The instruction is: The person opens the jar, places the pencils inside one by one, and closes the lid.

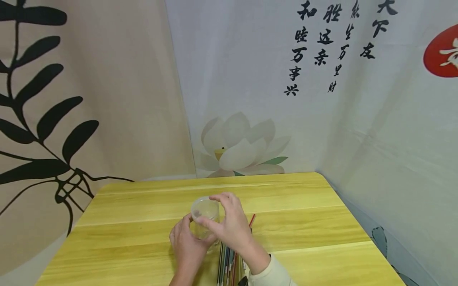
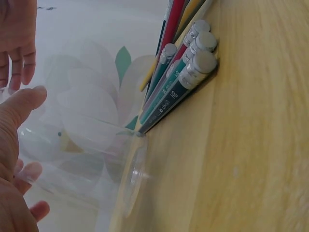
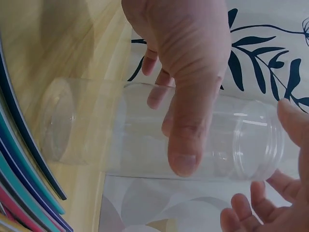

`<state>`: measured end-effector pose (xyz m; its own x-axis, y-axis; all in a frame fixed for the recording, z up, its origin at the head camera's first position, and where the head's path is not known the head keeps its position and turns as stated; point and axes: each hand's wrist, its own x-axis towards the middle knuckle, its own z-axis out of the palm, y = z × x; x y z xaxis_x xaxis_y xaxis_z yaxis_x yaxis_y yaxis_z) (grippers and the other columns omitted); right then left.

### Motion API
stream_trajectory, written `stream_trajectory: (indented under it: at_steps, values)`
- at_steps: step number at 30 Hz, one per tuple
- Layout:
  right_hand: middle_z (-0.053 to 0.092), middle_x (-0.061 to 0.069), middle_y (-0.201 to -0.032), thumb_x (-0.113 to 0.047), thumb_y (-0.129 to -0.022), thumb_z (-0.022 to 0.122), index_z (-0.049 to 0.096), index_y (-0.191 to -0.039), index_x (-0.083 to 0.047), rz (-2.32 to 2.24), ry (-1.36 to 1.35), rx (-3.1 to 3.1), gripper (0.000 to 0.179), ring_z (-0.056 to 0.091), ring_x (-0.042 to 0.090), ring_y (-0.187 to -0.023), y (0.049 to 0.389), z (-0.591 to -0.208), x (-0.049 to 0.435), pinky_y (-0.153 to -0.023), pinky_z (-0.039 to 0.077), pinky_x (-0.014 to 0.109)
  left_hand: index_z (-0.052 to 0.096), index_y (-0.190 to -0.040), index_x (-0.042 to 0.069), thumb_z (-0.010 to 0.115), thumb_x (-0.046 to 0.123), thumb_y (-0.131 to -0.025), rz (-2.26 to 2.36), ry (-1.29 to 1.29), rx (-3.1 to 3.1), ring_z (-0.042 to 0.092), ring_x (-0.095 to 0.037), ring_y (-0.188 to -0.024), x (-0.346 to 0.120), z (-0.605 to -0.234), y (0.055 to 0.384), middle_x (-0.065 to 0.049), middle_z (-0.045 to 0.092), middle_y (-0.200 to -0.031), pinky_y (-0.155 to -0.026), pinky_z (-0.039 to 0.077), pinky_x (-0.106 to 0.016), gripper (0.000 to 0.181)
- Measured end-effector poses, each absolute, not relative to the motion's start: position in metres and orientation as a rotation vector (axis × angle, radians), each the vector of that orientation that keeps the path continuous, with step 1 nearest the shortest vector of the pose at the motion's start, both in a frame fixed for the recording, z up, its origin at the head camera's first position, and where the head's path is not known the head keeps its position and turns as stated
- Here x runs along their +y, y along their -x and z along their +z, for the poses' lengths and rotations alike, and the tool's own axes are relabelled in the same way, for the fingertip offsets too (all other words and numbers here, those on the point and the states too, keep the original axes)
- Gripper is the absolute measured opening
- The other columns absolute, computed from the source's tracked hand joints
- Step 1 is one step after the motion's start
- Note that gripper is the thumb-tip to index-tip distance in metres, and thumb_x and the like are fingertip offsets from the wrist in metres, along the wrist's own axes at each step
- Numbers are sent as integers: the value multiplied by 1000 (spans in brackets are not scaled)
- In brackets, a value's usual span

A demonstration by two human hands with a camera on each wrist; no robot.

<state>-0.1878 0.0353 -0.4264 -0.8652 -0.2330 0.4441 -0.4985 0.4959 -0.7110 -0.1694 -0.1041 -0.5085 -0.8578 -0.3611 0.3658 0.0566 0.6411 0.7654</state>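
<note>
A clear, see-through plastic jar (image 1: pixel 206 209) stands upright on the table, its round rim facing up. My left hand (image 1: pixel 187 243) grips the body, thumb on one side and fingers on the other. In the right wrist view that thumb lies across the jar wall (image 3: pixel 140 130). At the top, my right hand (image 1: pixel 230 224) has its thumb and index finger on opposite sides of the rim, other fingers loose. Whether a lid sits there I cannot tell. Close beside the jar base lie several pencils (image 2: pixel 171 96), some with metal-capped ends, partly hidden by my right arm.
The yellow wood-grain table (image 1: pixel 143 222) reaches back to a printed cloth (image 1: pixel 243 95) with a lotus and dark writing. Beyond the right wrist sticks out a red pencil tip (image 1: pixel 252 219). A small black object (image 1: pixel 243 281) lies by the right sleeve.
</note>
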Motion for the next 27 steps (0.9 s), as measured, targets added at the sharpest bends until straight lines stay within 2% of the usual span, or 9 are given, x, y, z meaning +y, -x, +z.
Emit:
stream_trajectory:
  at_steps: [7,14,19,23,27]
  values:
    - [71,9,-135,-38,-94,81,67,-140,-11,1309,-651,-2430,55,60,25,-128,191,-424,40,-105,55,54,61,-131,0,105,30,-59,-1160,-267,-2381,55,-44,-130,-103,-506,169,-25,70,-132,-119,29,-61,89]
    - [67,9,-143,-47,-89,86,65,-142,-11,1237,-685,-2474,68,58,26,-131,190,-422,39,-105,56,54,62,-126,-1,105,29,-60,-1106,-225,-2351,58,-45,-125,-102,-508,169,-25,72,-125,-115,32,-61,85]
    - [65,10,-144,-47,-85,89,66,-141,-11,1264,-632,-2495,70,57,30,-135,190,-424,40,-106,56,57,62,-127,0,106,31,-59,-1127,-246,-2368,57,-45,-127,-101,-509,169,-24,71,-127,-118,30,-62,87]
    - [66,7,-139,-47,-83,91,67,-139,-13,1321,-561,-2512,70,57,30,-135,190,-426,42,-108,53,57,61,-131,1,105,30,-60,-1159,-273,-2392,55,-45,-131,-101,-508,169,-25,70,-131,-121,27,-62,89]
    - [68,6,-135,-49,-85,89,67,-140,-13,1339,-569,-2506,69,57,28,-133,189,-426,44,-107,52,57,60,-131,0,105,29,-60,-1165,-269,-2392,55,-45,-130,-102,-507,170,-26,70,-131,-120,27,-63,89]
